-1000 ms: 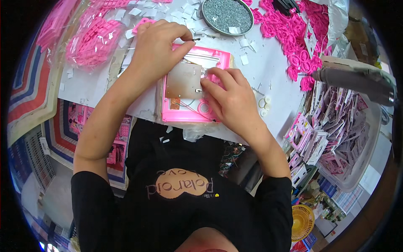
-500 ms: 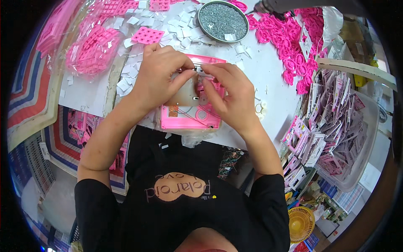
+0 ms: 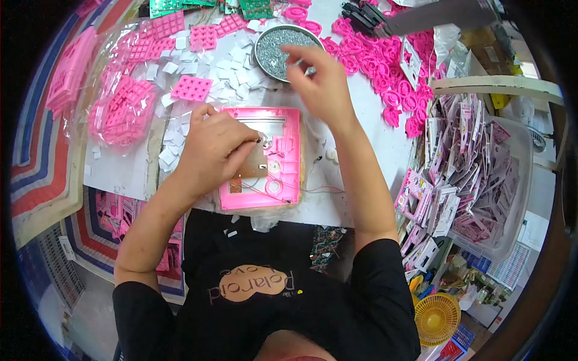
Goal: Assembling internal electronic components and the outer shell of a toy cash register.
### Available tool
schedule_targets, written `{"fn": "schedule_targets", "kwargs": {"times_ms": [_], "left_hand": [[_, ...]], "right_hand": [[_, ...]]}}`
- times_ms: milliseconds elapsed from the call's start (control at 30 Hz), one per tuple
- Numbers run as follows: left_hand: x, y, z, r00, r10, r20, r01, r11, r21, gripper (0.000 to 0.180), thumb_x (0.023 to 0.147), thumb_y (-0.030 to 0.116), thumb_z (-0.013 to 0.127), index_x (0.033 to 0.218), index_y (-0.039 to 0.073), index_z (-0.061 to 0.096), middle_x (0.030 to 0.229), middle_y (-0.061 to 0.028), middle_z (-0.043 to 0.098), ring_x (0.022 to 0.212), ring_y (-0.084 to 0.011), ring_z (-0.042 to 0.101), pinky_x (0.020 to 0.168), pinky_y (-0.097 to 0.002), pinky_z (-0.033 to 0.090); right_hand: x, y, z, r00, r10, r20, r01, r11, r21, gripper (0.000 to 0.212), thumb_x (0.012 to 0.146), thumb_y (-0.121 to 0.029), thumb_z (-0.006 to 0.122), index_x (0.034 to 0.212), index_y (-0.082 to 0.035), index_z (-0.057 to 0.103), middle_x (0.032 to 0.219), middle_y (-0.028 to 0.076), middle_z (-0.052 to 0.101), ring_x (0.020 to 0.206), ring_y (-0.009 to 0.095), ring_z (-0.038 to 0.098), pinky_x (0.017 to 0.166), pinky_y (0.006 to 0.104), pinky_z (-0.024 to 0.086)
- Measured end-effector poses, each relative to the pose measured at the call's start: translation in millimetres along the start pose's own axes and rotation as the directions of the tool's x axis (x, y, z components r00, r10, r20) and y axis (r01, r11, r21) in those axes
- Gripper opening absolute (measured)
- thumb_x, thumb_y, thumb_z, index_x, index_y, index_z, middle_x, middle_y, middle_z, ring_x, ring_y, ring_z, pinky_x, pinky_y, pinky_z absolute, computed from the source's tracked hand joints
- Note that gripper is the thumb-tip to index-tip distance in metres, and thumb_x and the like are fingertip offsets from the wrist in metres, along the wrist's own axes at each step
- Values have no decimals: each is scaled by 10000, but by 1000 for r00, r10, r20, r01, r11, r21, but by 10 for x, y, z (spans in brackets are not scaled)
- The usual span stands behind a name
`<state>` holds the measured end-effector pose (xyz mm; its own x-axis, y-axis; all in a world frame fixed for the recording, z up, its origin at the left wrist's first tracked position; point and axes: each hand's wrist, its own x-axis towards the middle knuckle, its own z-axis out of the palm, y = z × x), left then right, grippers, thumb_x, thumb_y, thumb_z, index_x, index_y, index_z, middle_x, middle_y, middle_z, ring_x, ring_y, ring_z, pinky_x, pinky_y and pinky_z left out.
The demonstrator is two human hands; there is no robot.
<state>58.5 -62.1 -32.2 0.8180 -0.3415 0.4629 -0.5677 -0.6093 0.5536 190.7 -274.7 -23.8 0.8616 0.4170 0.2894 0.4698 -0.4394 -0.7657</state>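
A pink plastic casing (image 3: 291,174) lies on the table before me, with thin wires and a brown flat board (image 3: 256,167) in it. My left hand (image 3: 218,149) rests over the casing's left side, thumb and fingers closed in a pinch at the board's upper edge. Those fingertips partly hide the spot they grip. My right hand (image 3: 325,84) is raised over the near right rim of a round metal bowl (image 3: 257,62) full of small grey screws (image 3: 274,49). Its thumb and index finger are apart, and nothing shows between them.
White paper squares (image 3: 236,78) and pink button pads (image 3: 191,88) lie at the back left, beside bagged pink parts (image 3: 123,108). Pink rings (image 3: 385,81) pile up at the back right, under a dark tool arm (image 3: 433,21). A clear bin (image 3: 522,180) of printed panels stands right.
My right hand has left the casing and moved up to the screw bowl. The left hand stays pinched at the board. The whole view has shifted somewhat.
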Motion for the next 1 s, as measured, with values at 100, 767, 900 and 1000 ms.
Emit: {"fn": "schedule_targets", "kwargs": {"times_ms": [100, 767, 900, 1000], "left_hand": [[-4, 22, -31, 999, -48, 13, 48, 998, -47, 122, 791, 50, 739, 898, 100, 712, 822, -18, 678, 764, -205, 596, 866, -390, 358], [-168, -39, -52, 974, -185, -132, 184, 983, -21, 77, 814, 91, 748, 874, 93, 700, 812, -31, 687, 779, -205, 625, 871, -384, 376], [-145, -52, -32, 972, -139, -188, 144, 989, 17, 79, 802, 107, 759, 849, 107, 696, 779, -21, 673, 734, -206, 616, 828, -388, 369], [-150, -92, -34, 971, -137, -197, 147, 988, 37, 80, 809, 117, 756, 864, 107, 698, 800, -20, 685, 758, -207, 623, 834, -388, 369]], "right_hand": [[556, 431, -2, 987, -24, -162, -28, 949, -314, 374, 843, -159, 663, 1199, -58, 716, 1101, 133, 694, 912, 233, 659, 823, 379, 538], [-720, -615, -405, 989, 131, -70, -126, 989, 73, 546, 781, -46, 818, 1295, -44, 632, 1046, 73, 726, 918, 130, 672, 812, 282, 531], [-866, -1047, -336, 981, -76, 179, 134, 932, -336, 636, 720, 12, 794, 1320, -50, 594, 1063, 107, 691, 906, 285, 643, 789, 357, 532], [-796, -1058, 29, 897, -277, 345, 353, 919, -177, 615, 706, 18, 798, 1283, -48, 595, 1155, 137, 671, 991, 346, 621, 870, 397, 524]]}}
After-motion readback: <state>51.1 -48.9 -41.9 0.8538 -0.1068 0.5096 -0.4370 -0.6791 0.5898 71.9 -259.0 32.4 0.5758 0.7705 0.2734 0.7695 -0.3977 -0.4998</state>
